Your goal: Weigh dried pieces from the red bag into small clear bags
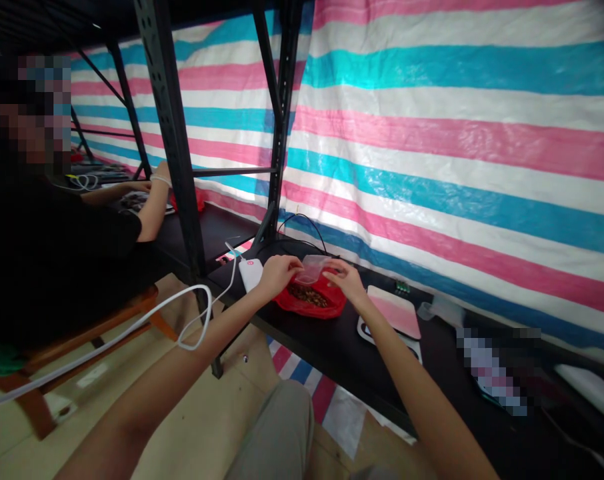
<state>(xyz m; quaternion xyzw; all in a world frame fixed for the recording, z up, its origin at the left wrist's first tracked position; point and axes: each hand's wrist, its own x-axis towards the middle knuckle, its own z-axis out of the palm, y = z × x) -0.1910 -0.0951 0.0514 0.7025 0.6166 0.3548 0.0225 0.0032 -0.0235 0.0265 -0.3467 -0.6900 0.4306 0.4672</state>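
Observation:
Between my two hands is a small clear plastic bag (313, 268), gripped at its sides. My left hand (281, 275) pinches its left edge with closed fingers, and my right hand (344, 279) pinches the right edge. Just below sits an open red plastic bag (309, 311) on the black shelf. Inside it lie many small brown pieces (308, 295), too small to name. To the right of my right hand rests a small kitchen scale (393, 313) with a pink and white top.
A white power bank (251, 273) with a white cable lies left of the red bag. Black metal posts (175, 133) rise at the left. Another person (57, 220) sits there. More clear bags (445, 310) and a pixelated phone-like object (497, 377) lie on the shelf at right.

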